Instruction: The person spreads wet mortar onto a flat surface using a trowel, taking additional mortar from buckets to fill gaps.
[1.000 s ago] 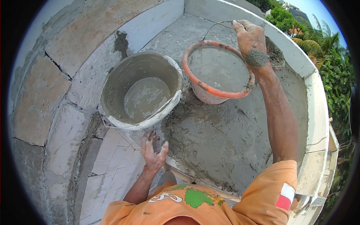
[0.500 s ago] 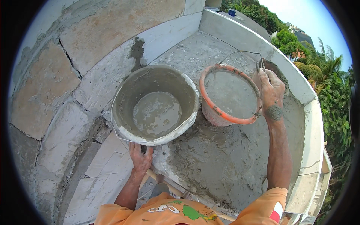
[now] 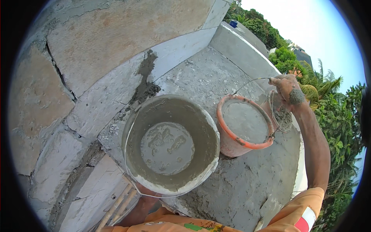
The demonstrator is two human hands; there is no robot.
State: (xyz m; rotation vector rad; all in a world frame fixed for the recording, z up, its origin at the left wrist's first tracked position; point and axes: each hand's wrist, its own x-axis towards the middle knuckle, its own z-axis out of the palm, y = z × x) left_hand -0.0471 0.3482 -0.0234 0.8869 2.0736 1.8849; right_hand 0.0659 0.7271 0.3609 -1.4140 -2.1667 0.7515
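In my right hand (image 3: 285, 88) is the wire handle (image 3: 251, 82) of a small bucket with an orange rim (image 3: 247, 142), the fingers closed round the wire. Grey wet cement (image 3: 246, 123) fills that bucket almost to the rim, and it tilts slightly. To its left stands a large cement-smeared bucket (image 3: 208, 164) with a shallow layer of wet mix (image 3: 168, 149) at the bottom. My left hand (image 3: 147, 192) is at the near side of the large bucket, under its rim; its fingers are hidden behind the bucket.
Partly hidden behind the orange-rimmed bucket is another mortar-smeared container (image 3: 284, 118). Wet mortar (image 3: 247, 181) covers the ledge at the near right. A low wall (image 3: 247, 52) bounds the far side, with trees (image 3: 336, 131) beyond. Large stone slabs (image 3: 123, 42) line the left.
My right hand has moved up and outward with the handle. My left hand has slipped further out of sight behind the large bucket. The whole view has shifted and turned.
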